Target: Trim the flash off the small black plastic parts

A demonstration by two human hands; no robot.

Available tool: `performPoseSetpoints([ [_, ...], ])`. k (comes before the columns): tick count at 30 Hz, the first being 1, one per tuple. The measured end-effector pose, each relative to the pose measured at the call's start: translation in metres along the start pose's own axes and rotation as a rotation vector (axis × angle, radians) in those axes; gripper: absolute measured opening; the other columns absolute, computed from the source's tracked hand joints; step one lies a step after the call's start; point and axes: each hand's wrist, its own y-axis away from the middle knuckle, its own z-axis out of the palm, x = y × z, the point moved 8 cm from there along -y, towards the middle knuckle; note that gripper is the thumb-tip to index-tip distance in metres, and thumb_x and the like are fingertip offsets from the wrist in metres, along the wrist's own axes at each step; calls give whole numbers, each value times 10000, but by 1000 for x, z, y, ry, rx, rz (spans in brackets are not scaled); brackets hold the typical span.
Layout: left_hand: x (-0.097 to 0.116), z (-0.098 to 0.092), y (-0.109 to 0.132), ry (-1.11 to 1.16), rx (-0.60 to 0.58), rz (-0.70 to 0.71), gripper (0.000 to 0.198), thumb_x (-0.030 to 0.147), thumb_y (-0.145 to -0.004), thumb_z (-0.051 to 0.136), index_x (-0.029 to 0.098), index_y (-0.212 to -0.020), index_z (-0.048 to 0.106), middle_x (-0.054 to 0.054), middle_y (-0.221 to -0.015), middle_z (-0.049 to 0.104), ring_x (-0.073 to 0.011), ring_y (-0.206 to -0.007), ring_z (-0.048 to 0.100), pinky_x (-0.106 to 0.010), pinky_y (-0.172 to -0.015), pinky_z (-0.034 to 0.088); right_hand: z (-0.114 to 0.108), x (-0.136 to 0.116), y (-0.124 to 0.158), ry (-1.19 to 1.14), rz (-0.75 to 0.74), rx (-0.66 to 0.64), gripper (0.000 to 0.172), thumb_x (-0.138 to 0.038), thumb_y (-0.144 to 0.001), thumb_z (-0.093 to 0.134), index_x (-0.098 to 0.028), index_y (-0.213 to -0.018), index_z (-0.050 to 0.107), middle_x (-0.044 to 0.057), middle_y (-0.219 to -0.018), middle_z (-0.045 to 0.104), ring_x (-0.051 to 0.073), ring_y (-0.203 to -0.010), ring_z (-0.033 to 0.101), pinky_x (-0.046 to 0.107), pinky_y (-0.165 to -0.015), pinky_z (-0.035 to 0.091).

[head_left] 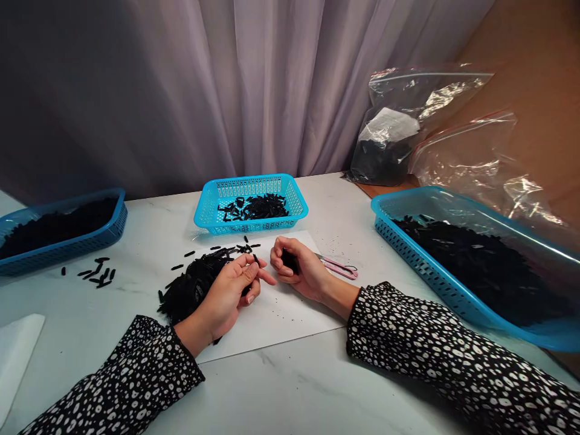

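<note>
My left hand (231,290) pinches a small black strip (256,260) between thumb and index finger, with more black showing under its curled fingers. Just to the right, my right hand (301,269) is curled around a clump of small black pieces (290,261). The two hands are close together above a white sheet of paper (272,326). Beside and partly behind my left hand lies a heap of short black strips (194,287). A pink-handled cutter (339,268) rests by my right wrist, its front end partly hidden by the hand.
A small blue basket (251,229) with some black pieces stands behind the paper. Larger blue baskets full of black pieces stand at left (118,220) and right (421,275). Loose strips (103,275) lie at left. Clear zip bags (385,145) stand at back right, before a grey curtain (272,90).
</note>
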Motion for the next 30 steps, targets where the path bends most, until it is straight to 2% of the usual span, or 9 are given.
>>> performPoseSetpoints([
  [3, 0, 1, -1, 24, -25, 9, 278, 423, -865, 645, 155, -880, 575, -9, -727, 665, -23, -439, 323, -209, -496, 180, -1, 2, -1, 77, -13, 17, 364, -486, -777, 731, -161, -699, 588, -75, -493, 429, 40, -401, 205, 218, -403, 92],
  [6, 0, 2, -1, 48, -37, 7, 293, 440, -859, 651, 159, -854, 566, 5, -688, 644, -22, -434, 332, -208, -496, 185, 2, 3, 0, 111, -7, -8, 397, -505, -719, 796, -152, -852, 671, -104, -488, 381, 40, -407, 167, 222, -409, 70],
  [10, -1, 3, -2, 68, -51, 11, 277, 420, -842, 662, 164, -855, 558, 9, -678, 640, -21, -425, 340, -211, -490, 181, 7, 4, 2, 145, -5, -43, 425, -501, -702, 817, -145, -900, 694, -127, -459, 301, 50, -417, 146, 228, -408, 64],
  [13, -1, 4, -1, 39, -51, 11, 269, 417, -844, 644, 164, -844, 553, 12, -668, 631, -21, -419, 339, -214, -487, 183, 9, 3, 2, 167, -39, -38, 401, -476, -688, 834, -152, -872, 684, -104, -476, 396, 46, -413, 203, 233, -411, 99],
  [17, 2, 5, 1, -85, -18, 43, 230, 388, -874, 575, 165, -827, 547, 3, -666, 643, -29, -409, 329, -223, -475, 174, 7, 2, 0, 227, -83, -1, 361, -450, -675, 847, -153, -742, 653, -45, -542, 529, 45, -425, 283, 240, -419, 125],
  [21, 7, 1, 2, -105, 47, 91, 96, 258, -831, 540, 170, -864, 559, -10, -705, 670, -42, -426, 327, -234, -480, 187, 1, 3, 0, 177, -26, 31, 396, -482, -650, 849, -144, -778, 686, -97, -465, 401, 39, -402, 166, 247, -408, 72],
  [25, 6, 0, 2, -36, 64, 60, 274, 160, -750, 547, 181, -1019, 595, -9, -778, 655, -69, -504, 382, -228, -485, 217, -2, -1, 1, 116, -16, 41, 402, -484, -672, 838, -146, -837, 696, -125, -463, 280, 51, -427, 127, 236, -410, 63],
  [30, 6, 2, 2, 24, 62, 103, 289, 185, -751, 669, 177, -1033, 607, -23, -846, 630, -88, -608, 485, -228, -531, 302, -1, -3, 2, 107, -35, 25, 392, -473, -690, 829, -142, -855, 700, -124, -482, 259, 59, -450, 119, 236, -420, 77],
])
